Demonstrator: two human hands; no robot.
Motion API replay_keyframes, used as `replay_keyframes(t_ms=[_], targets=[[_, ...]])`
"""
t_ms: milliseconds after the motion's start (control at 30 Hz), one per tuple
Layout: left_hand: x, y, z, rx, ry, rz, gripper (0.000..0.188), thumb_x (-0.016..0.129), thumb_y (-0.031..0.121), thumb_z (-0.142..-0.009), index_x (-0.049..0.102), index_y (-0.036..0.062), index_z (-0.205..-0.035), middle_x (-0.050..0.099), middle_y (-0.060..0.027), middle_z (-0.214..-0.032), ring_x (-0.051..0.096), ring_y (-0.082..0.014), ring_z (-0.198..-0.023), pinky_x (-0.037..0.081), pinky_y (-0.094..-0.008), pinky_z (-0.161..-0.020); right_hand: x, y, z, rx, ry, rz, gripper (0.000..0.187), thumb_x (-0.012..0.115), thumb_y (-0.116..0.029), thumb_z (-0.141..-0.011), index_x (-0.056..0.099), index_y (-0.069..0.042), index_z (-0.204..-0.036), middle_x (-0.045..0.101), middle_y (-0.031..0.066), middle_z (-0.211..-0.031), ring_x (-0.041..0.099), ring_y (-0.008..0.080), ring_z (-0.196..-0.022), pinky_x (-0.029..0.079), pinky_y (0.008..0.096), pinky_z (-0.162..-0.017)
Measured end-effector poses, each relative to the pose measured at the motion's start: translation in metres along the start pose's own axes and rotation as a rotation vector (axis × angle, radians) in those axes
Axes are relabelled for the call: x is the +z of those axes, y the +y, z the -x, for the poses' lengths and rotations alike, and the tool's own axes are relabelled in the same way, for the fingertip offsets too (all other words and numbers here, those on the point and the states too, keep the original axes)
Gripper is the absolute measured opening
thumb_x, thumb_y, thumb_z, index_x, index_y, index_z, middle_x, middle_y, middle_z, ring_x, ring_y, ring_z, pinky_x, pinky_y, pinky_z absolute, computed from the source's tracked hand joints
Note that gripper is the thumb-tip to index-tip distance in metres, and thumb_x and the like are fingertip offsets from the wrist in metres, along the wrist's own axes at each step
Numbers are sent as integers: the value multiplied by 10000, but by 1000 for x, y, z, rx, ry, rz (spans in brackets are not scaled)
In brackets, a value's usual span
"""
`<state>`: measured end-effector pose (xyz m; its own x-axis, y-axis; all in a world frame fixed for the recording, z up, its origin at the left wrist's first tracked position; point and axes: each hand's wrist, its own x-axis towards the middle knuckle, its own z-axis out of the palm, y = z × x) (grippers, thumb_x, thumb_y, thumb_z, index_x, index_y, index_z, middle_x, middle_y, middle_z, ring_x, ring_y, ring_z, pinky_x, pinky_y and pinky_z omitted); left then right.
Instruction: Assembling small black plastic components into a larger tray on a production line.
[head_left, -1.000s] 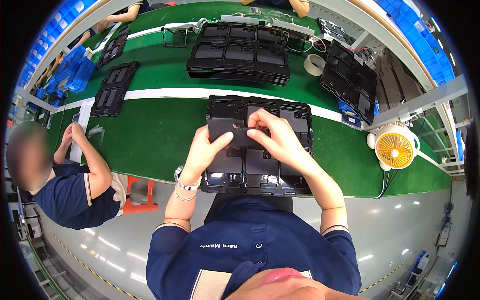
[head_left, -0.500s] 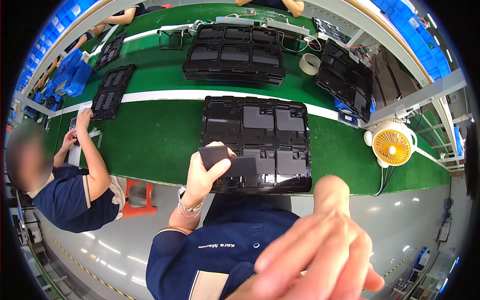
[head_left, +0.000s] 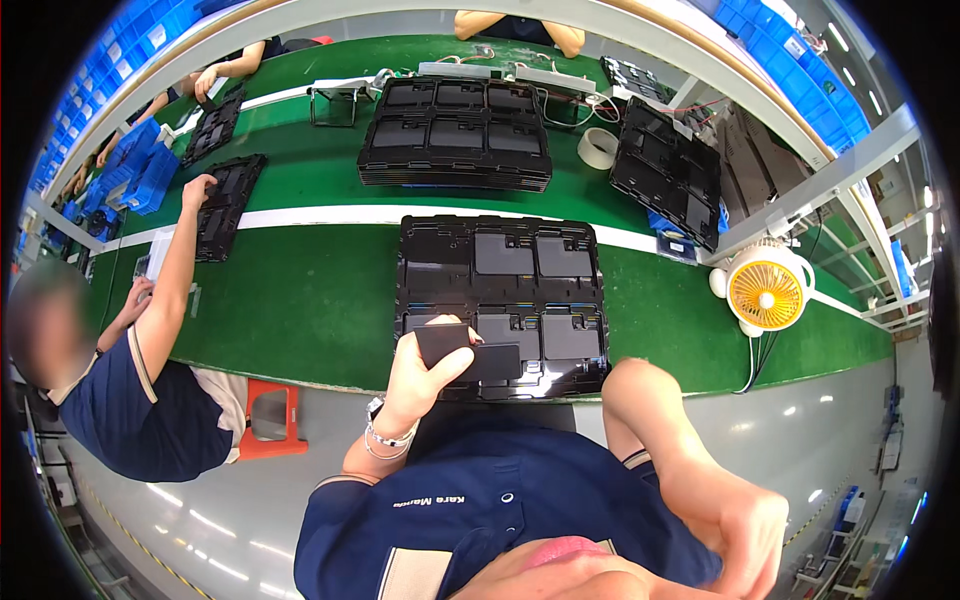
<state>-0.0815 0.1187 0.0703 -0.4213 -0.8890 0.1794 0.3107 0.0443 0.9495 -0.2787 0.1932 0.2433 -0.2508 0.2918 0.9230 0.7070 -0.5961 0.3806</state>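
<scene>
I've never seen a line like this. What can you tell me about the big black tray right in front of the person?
The black tray is a glossy moulded plastic sheet divided into rectangular pockets, lying flat on the green belt at its near edge. Several pockets hold flat dark panels; others look empty. The left hand holds a small dark panel over its near-left corner. A similar stack of trays sits farther back.

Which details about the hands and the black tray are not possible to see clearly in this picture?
- Right hand: head view, near the lens and blurred; whether it holds anything cannot be told.
- Black tray: its near left pocket is hidden by the left hand and the dark flat parts it holds.
- Those parts: their count is unclear.
</scene>
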Motion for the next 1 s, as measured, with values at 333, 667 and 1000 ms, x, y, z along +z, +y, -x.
replay_keyframes(t_ms=[333,667,1000], targets=[[-1,0,2,13,29,23,148,672,110,-878,665,-23,-942,632,-22,-912,570,-106,-834,472,-270,-771,69,68,5,680,775,402,399,603,-205,-930,511,-54,-1288,665,-48,-1031,606,173,-989,439,404,-884],[-3,4,-4,94,81,-54,183,688,133,-856,662,-28,-939,631,-37,-914,575,-135,-860,463,-288,-814,41,73,55,1667,431,-1162,248,572,-203,-995,653,-2,-1115,689,15,-821,663,207,-797,513,323,-728],[-42,18,-51,82,122,-460,274,725,229,-888,654,0,-1021,666,-46,-825,607,-111,-758,502,-283,-716,-75,38,115,1503,-347,1047,157,612,-25,-893,702,-27,-1021,703,86,-869,669,232,-829,518,336,-768]])
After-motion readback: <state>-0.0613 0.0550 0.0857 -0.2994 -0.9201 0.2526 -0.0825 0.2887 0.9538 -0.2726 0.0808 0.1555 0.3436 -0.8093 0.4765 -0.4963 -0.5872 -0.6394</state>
